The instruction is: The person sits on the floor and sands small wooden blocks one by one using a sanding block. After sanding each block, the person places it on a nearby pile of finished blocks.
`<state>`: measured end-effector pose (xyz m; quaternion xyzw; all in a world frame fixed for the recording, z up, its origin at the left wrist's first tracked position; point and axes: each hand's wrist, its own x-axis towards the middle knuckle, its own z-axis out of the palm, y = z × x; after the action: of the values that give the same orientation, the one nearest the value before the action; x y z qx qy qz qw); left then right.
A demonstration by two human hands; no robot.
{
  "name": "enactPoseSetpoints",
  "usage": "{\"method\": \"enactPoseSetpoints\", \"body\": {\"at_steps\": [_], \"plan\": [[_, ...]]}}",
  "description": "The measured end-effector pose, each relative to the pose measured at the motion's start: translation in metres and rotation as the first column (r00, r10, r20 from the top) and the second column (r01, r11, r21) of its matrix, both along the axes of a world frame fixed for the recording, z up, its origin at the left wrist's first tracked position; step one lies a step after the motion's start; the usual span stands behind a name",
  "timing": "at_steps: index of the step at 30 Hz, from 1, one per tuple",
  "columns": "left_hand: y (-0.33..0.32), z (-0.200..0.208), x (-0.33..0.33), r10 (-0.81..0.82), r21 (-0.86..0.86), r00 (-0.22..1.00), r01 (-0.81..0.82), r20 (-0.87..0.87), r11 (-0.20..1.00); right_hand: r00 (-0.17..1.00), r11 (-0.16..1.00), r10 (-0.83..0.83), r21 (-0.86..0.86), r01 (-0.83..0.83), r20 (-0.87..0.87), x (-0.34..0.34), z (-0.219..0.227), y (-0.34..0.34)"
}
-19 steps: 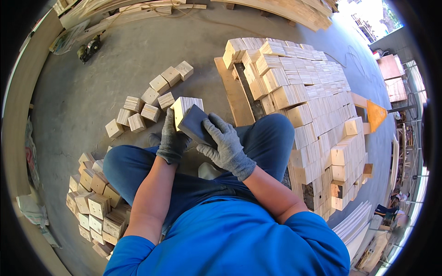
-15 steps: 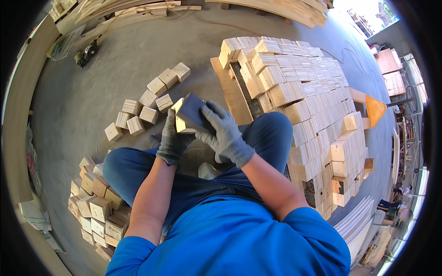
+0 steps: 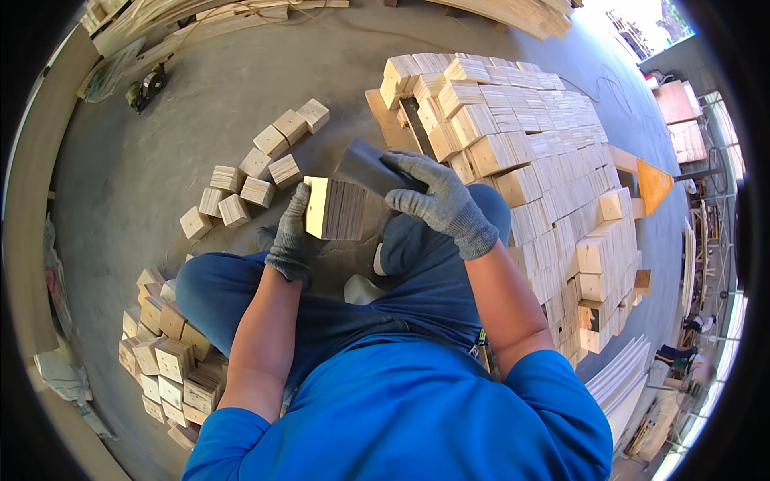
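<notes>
My left hand (image 3: 289, 239), in a grey knit glove, grips a wooden block (image 3: 343, 210) by its left side. The block has a pale smooth face on the left and dark layered lines on the side turned to me. My right hand (image 3: 441, 202), gloved alike, holds a dark grey sanding block (image 3: 366, 166) tilted above the wooden block's upper right. A small gap shows between the two. Both hands are over my bent legs, and the fingers under the wooden block are partly hidden.
A loose row of wooden blocks (image 3: 256, 164) lies on the floor ahead to the left. More blocks (image 3: 174, 359) are heaped beside my left knee. A large stack of blocks (image 3: 529, 160) on a pallet stands to my right, with an orange triangular piece (image 3: 654, 192) beyond it.
My right hand has drawn the sanding block up and to the right, off the wooden block. More of the wooden block's layered side now shows in my left hand.
</notes>
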<state>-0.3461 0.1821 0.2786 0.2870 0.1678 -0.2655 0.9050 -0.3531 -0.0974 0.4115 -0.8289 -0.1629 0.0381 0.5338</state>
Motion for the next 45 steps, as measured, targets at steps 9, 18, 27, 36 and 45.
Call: {"method": "enactPoseSetpoints", "body": {"at_steps": [9,18,27,36,45], "plan": [[-0.004,0.016,-0.008,-0.116,-0.037,0.989,0.120,0.090,0.992,0.985,0.991,0.044,-0.117,-0.065,-0.167,0.021,-0.032,0.000],[-0.003,0.008,-0.009,-0.070,-0.004,0.996,0.070,0.050,0.998,0.935,0.995,-0.068,0.046,0.089,-0.349,0.007,-0.004,-0.009],[-0.006,0.011,-0.002,-0.080,0.148,0.985,0.057,0.151,0.987,0.910,0.965,-0.158,-0.253,0.061,-0.383,-0.001,0.001,-0.001],[-0.001,-0.005,-0.002,-0.119,0.143,0.972,0.091,0.202,0.986,0.979,0.923,-0.070,-0.385,-0.010,-0.194,0.010,-0.004,0.005],[0.005,0.009,0.007,0.120,0.057,0.980,-0.131,0.161,0.990,0.946,0.913,-0.164,-0.406,0.039,-0.279,0.018,0.001,0.014]]}}
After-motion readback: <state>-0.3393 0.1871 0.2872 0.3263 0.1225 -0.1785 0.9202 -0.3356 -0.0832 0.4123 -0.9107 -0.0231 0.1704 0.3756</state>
